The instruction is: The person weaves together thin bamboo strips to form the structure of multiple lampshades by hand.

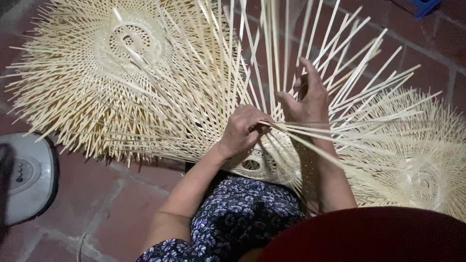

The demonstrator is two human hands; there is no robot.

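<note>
At the centre of the frame, a half-woven bamboo piece [272,160] rests against the person's lap, its loose pale strips [340,63] fanning up and out toward the top and right edges; the left hand [242,130] sits just left of centre, fingers curled narrow and pinching a thin strip where several strips cross; the right hand [307,97] is just above and right of it, fingers spread among the upright strips, thumb pressed near the same crossing, though whether it grips any one strip I cannot tell; both forearms run down toward the lower middle, over a dark floral-print garment [238,218]; across the upper left lies a finished woven bamboo disc [111,77] with a small round open-work hub and a bristling fringe of strip ends; at the right edge, lower down, lies another woven disc [422,170] of the same kind, partly under the loose strips; at the left edge, on the red tiled floor [121,204], stands a white rounded appliance base [26,177]; a dark red curved surface [369,237] fills the lower right corner.
</note>
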